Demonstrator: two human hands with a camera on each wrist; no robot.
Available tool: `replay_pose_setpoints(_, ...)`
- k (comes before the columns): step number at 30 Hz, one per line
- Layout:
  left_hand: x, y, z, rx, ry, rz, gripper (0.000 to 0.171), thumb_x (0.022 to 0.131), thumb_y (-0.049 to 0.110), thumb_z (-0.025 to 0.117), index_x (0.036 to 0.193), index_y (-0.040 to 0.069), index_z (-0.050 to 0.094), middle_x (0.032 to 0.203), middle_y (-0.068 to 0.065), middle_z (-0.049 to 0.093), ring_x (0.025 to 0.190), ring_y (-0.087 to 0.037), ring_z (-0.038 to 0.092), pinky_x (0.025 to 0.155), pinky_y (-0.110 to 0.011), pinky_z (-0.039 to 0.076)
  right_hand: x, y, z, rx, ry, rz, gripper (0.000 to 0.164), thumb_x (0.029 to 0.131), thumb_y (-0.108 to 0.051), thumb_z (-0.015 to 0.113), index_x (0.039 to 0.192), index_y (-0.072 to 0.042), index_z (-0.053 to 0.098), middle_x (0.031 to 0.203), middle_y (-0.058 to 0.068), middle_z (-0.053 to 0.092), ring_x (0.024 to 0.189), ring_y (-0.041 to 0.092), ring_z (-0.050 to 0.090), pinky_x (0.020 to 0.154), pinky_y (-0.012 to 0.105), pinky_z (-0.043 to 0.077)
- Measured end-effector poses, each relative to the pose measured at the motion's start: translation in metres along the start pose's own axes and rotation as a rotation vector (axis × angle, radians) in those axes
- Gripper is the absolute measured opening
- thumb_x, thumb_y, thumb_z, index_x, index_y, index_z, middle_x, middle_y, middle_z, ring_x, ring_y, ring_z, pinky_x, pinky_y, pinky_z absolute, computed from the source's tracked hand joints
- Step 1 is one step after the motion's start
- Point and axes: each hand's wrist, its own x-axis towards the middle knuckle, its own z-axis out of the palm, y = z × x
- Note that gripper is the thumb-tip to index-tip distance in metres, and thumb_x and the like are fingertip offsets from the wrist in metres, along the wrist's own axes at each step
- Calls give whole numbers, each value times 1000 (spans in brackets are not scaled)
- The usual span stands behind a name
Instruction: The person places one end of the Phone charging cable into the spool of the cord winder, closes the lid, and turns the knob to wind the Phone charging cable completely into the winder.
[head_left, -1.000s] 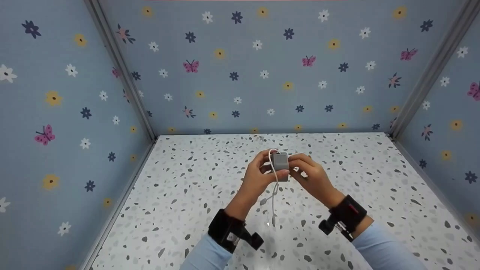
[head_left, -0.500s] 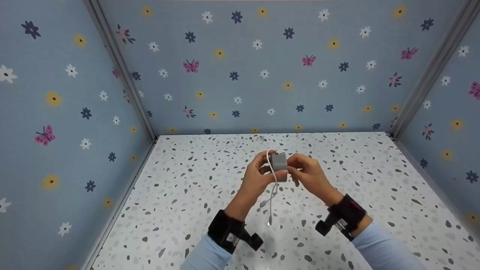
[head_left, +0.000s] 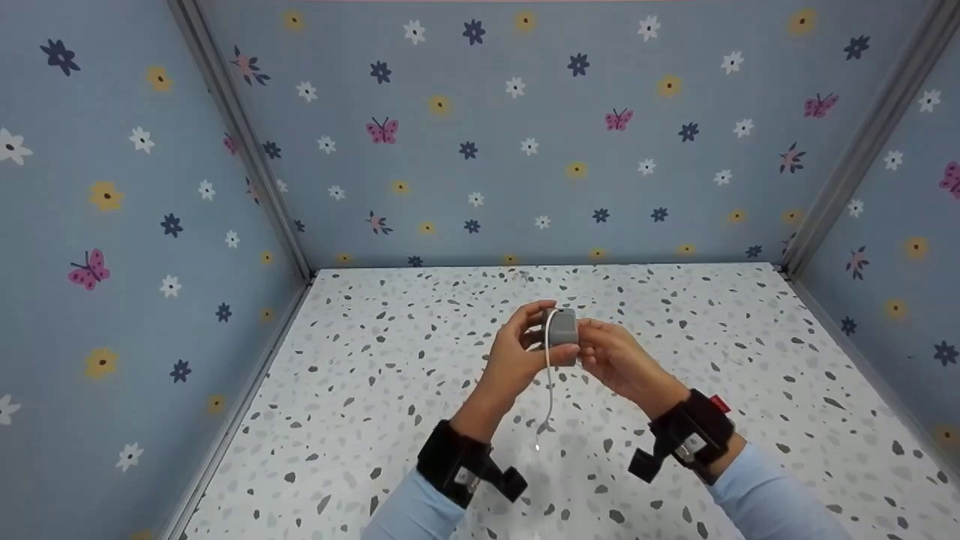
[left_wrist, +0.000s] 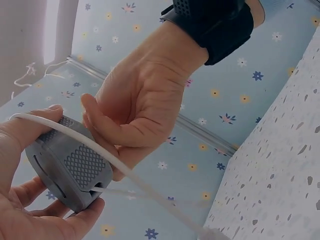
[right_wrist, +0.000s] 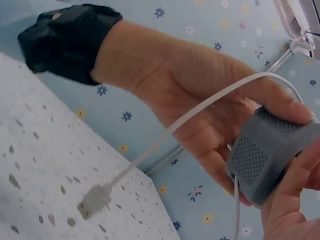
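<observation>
In the head view, my left hand (head_left: 517, 352) grips a grey cable winder (head_left: 562, 327) with thumb and fingers round it. The box has cross-hatched sides, and a slot (left_wrist: 95, 187) with cable emerging. A white USB cable (head_left: 550, 382) passes over the left thumb and hangs down; its USB plug (right_wrist: 95, 201) shows in the right wrist view. My right hand (head_left: 626, 364) is at the box's right side, its curled fingertips pinching there. In the left wrist view, the right fingers (left_wrist: 120, 130) are bent beside the box; their exact contact is partly hidden.
Below both hands lies a white speckled tabletop (head_left: 390, 420). Blue flowered panels (head_left: 480, 135) enclose it at the back and sides, with grey metal posts (head_left: 247, 142) at the corners. Both wrists wear black camera bands (head_left: 454, 461).
My right hand has turned and shifted at the box's side. The hanging cable has swung and moved, its two dangling ends now closer together. My left hand stays almost still.
</observation>
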Motion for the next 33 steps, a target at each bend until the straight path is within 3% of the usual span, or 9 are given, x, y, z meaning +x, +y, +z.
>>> replay_pose_setpoints(6,1,2,-2,-24,-6,15,64,82,17,78,139,19,49,134,-12,51,116,-23,58,87,-36,54,-2,1,-12,-480,-55,-283,12,98,-10,56,107,-5,62,86,-2,61,65,6,54,57,19,49)
replay_pose_setpoints(8,1,1,-3,-33,-9,18,64,83,17,78,139,17,49,134,-13,50,115,-24,58,87,-36,54,-1,2,-17,-736,-69,-482,13,95,-5,60,107,-4,64,92,-2,62,68,7,57,54,21,50)
replay_pose_setpoints(12,1,0,-3,-44,-18,17,64,82,18,78,139,19,49,134,-11,50,115,-24,58,87,-37,54,5,7,-25,-1190,-42,-1004,21,85,8,68,102,-4,68,100,4,61,73,10,59,55,20,50)
replay_pose_setpoints(16,0,0,-1,-56,-30,16,64,81,18,79,138,20,49,134,-10,51,114,-23,58,88,-37,54,12,10,-33,-1351,-25,-1393,12,86,2,69,97,-4,70,100,10,64,78,17,60,59,19,48)
replay_pose_setpoints(20,0,1,0,-66,-32,14,65,80,16,80,138,19,50,132,-10,52,113,-23,59,87,-37,55,17,10,-37,-1386,-25,-1546,14,94,-13,63,94,-2,72,97,11,67,80,21,64,64,23,52)
replay_pose_setpoints(23,0,1,0,-66,-29,9,64,80,16,80,137,20,50,132,-9,52,114,-23,59,87,-37,55,18,9,-37,-1376,-45,-1510,10,93,-10,65,94,-2,71,96,11,68,79,20,64,65,23,52)
replay_pose_setpoints(26,0,0,-1,-58,-29,8,65,81,17,80,138,20,50,133,-10,52,114,-23,59,87,-37,55,17,10,-36,-1272,-85,-1326,8,88,1,67,93,-4,68,89,8,66,69,15,63,59,19,51)
replay_pose_setpoints(29,0,0,-2,-45,-25,6,64,82,17,79,138,20,49,134,-10,52,115,-23,59,87,-37,55,15,10,-32,-1041,-124,-1015,12,87,8,65,93,-3,65,77,4,63,55,12,57,49,21,49)
replay_pose_setpoints(33,-1,0,-1,-38,-17,-2,62,82,17,78,137,21,50,133,-8,51,116,-22,58,87,-36,55,10,8,-22,-582,-122,-523,9,94,3,57,95,-6,58,69,0,58,47,9,48,45,22,44)
